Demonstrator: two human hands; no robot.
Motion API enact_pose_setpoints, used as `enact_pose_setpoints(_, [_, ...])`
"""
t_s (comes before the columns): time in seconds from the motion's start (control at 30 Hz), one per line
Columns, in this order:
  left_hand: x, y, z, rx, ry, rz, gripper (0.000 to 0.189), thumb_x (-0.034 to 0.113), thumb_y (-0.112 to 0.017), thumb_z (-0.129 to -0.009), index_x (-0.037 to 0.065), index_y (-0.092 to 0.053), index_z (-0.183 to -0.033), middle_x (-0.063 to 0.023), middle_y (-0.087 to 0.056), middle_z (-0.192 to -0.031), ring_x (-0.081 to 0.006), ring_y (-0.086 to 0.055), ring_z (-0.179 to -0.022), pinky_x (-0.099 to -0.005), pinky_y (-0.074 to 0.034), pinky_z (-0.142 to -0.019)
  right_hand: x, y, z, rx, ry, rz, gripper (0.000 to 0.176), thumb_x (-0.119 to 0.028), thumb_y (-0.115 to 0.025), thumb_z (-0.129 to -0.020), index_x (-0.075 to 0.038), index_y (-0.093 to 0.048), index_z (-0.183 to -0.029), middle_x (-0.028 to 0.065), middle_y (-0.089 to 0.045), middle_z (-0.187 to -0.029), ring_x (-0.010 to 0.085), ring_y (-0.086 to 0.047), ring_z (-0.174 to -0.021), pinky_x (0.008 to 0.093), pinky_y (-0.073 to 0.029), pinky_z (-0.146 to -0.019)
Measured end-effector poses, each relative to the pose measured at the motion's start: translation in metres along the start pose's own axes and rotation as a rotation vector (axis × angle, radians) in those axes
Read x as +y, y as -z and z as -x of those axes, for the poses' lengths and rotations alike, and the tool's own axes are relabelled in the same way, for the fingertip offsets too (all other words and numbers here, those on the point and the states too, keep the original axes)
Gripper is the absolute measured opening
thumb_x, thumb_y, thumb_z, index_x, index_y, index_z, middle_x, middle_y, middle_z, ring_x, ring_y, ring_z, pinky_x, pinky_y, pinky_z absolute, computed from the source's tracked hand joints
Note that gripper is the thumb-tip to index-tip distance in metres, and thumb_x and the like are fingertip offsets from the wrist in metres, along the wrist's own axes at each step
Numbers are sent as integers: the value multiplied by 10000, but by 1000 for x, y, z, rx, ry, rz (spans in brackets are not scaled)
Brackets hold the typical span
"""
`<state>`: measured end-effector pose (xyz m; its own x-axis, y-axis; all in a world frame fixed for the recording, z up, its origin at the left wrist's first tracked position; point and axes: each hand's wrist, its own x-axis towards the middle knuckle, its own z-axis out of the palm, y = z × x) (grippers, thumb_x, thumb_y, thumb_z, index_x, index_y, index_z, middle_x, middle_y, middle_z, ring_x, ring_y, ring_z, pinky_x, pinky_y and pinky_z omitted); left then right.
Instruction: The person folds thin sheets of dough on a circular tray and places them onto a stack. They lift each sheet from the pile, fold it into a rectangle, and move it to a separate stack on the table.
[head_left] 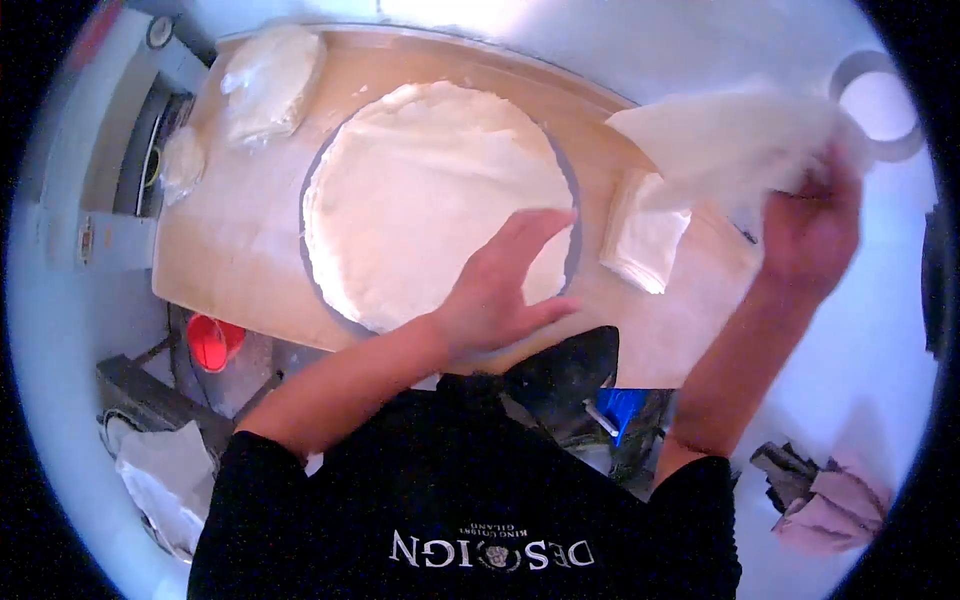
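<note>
A large round stack of thin pale dough sheets (420,190) lies on a round grey tray (312,250) on the wooden board. Over the stack's lower right edge is my left hand (505,280), thumb and fingers apart, holding nothing. My right hand (815,225), raised at the right, grips one thin pale sheet (735,140) that hangs out to the left, partly blurred. Below that sheet sits a smaller folded stack of sheets (645,240), its upper part covered by the hanging sheet.
Plastic-wrapped pale stacks (270,85) lie at the board's (230,270) upper left. A white machine (110,190) stands at the left. Below the board is a red bucket (212,342). A round container (877,105) is at the upper right, crumpled cloths (825,505) at the lower right.
</note>
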<state>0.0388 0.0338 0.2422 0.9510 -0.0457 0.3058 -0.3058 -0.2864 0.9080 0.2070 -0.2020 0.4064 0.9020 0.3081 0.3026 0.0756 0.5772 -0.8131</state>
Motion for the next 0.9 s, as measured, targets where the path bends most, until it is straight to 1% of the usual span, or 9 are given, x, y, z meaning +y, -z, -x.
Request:
enact_pose_setpoints(0.17, [54,-7,-46,341,-229,-123,789,333,-840,-709,46,-474,-1347,-154,-529,-1323,-309,-539,-1212,-397,-462,-985,64,-80,50,134,130,403,318,35,-575,-887,42,-531,-1201,136,-637,-1119,228,-640,-1012,369,-538,-872])
enact_pose_setpoints(0.23, [57,-9,-49,337,-169,-155,684,175,-779,-757,58,-472,-1356,-163,-611,-1183,-320,-631,-1033,-393,-518,-880,68,-86,59,128,139,484,314,39,-570,-886,44,-530,-1197,135,-634,-1120,217,-636,-1013,362,-531,-881])
enact_pose_setpoints(0.27, [63,-4,-55,427,-80,-142,470,123,-723,-805,74,-577,-1249,-140,-676,-961,-299,-677,-858,-364,-543,-766,69,-87,63,98,111,415,305,33,-605,-870,33,-551,-1170,121,-650,-1103,201,-642,-989,338,-524,-875])
enact_pose_setpoints(0.43, [84,55,-64,87,-46,-177,175,133,-673,-873,70,-680,-1036,-115,-647,-776,-221,-599,-644,-320,-462,-588,92,-43,82,-3,19,464,396,0,-687,-818,-3,-558,-1192,112,-641,-1156,193,-625,-1038,328,-505,-902])
enact_pose_setpoints(0.6, [129,102,-66,-45,71,-173,211,121,-689,-881,25,-685,-1068,-3,-649,-756,-61,-561,-658,-258,-445,-585,177,-4,110,117,96,875,906,-160,-830,-700,-74,-346,-1461,142,-419,-1465,284,-436,-1327,410,-421,-1042])
enact_pose_setpoints(0.67, [147,119,-62,-89,49,-205,233,110,-702,-872,10,-679,-1081,15,-650,-773,-41,-560,-678,-242,-450,-596,199,6,108,-80,-259,724,1151,-287,-874,-640,-91,-180,-1537,149,-319,-1538,307,-307,-1417,467,-312,-1122])
enact_pose_setpoints(0.73, [162,134,-50,-92,149,-111,308,83,-711,-815,35,-659,-1115,-46,-684,-987,-134,-646,-879,-283,-531,-748,208,2,101,-200,-342,496,1196,-336,-875,-624,-98,-151,-1545,150,-309,-1545,307,-283,-1431,474,-274,-1138])
enact_pose_setpoints(0.87, [161,157,-36,-109,39,-114,402,136,-738,-766,42,-634,-1143,-71,-671,-1017,-168,-653,-889,-327,-537,-770,217,-21,89,-508,-591,262,1220,-404,-854,-627,-105,-117,-1553,164,-284,-1556,301,-242,-1451,474,-236,-1152])
enact_pose_setpoints(0.9, [158,156,-34,-57,-23,-18,326,89,-725,-792,18,-648,-1101,-39,-664,-938,-112,-625,-838,-278,-510,-717,216,-29,92,-531,-643,258,1140,-427,-820,-661,-93,-179,-1543,170,-405,-1482,287,-389,-1365,414,-328,-1099])
